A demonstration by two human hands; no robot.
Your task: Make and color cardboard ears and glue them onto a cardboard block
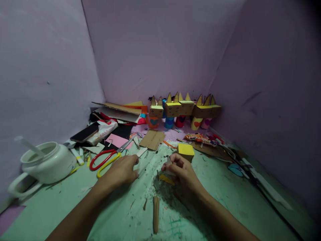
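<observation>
My left hand (124, 170) rests low over the table, thumb and index finger apart, holding nothing I can see. Just beyond its fingertips lies a small white paper strip (142, 152), and beside it are scissors (106, 160) with one red and one yellow handle. The fingers of my right hand (182, 169) are pinched together around something small that I cannot make out. Under that hand is a yellow scrap (167, 180). A yellow-topped cardboard block (185, 152) sits just behind it. Nearer to me lies a rolled brown cardboard strip (156, 214).
Several cardboard figures (173, 109) with pointed horns stand along the back wall. At left are a white teapot-like pot (50, 164), a dark phone (84, 131) and stacked cardboard (117, 112). A black cable (260, 187) runs down the right side. Brown cardboard (152, 139) lies mid-table.
</observation>
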